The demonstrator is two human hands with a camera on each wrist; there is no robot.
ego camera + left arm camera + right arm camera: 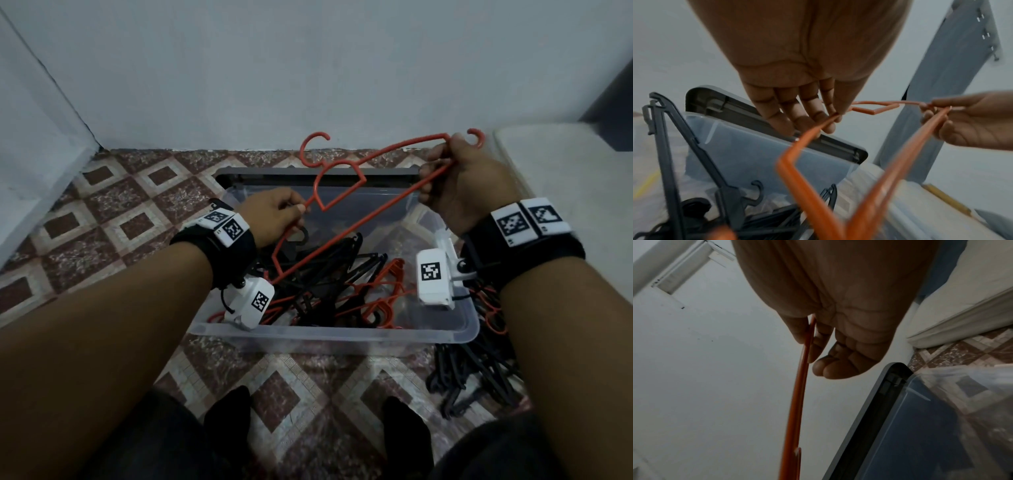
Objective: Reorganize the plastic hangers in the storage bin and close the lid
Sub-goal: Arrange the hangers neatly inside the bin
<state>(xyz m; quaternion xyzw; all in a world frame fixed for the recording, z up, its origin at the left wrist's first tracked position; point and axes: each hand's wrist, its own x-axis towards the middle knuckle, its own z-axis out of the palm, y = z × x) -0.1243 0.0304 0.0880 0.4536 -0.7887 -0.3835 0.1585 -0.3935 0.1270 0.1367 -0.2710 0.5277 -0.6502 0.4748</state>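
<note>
Nearest, on the patterned floor beside the person's right forearm, lies a heap of black hangers, outside the bin. Just beyond stands the clear storage bin, open, holding a tangle of black and orange hangers.

Above the bin both hands hold orange hangers up in the air. The left hand has its fingers curled, thumb and fingertips pinching the thin sloping arm of one orange hanger whose hook points up toward the wall. The right hand is closed around the top of a second orange hanger, near its hook; the thumb and first finger clamp the flat bar while the other fingers curl inward. This hanger's long bar slants down toward the left wrist.

Behind the bin, its grey lid stands propped on edge against the pale wall. To the far right sits a white mattress edge.
</note>
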